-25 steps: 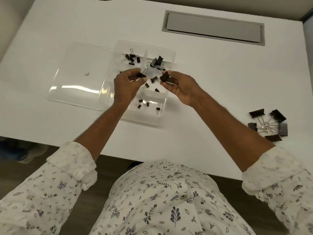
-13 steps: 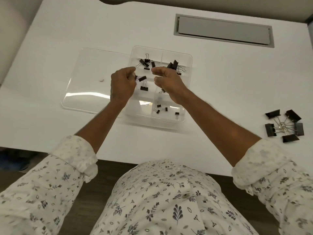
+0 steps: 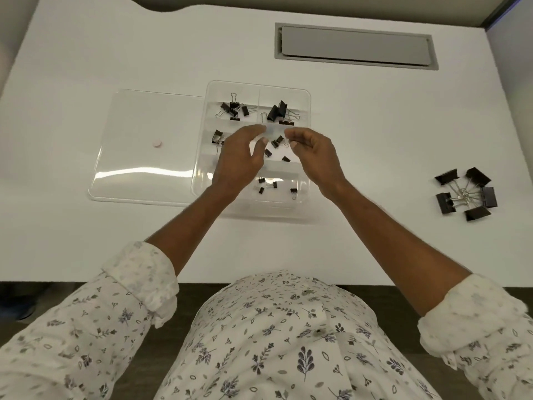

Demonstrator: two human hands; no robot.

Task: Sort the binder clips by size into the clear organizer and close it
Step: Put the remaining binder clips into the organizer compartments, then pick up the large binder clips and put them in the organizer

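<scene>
The clear organizer [image 3: 306, 95] lies open in the middle of the white table, its flat lid [image 3: 144, 168] hinged out to the left. Black binder clips lie sorted in its compartments: a cluster at the far left [image 3: 233, 109], bigger ones at the far right [image 3: 279, 112], one at mid left [image 3: 217, 136], small ones in the middle [image 3: 277, 142] and tiny ones at the near end [image 3: 274, 186]. My left hand [image 3: 239, 158] and my right hand [image 3: 315, 157] hover over the middle compartments, fingers loosely curled, holding nothing I can see. Several large clips [image 3: 464, 194] lie on the table at the right.
A small pink disc [image 3: 157, 144] shows on the lid. A grey cable hatch [image 3: 354, 49] is set into the table at the far right. The table's near edge runs just above my lap.
Both hands held a clip each over the organizer a second ago; now their fingers have loosened and no clip shows in them. The view has shifted a little.
</scene>
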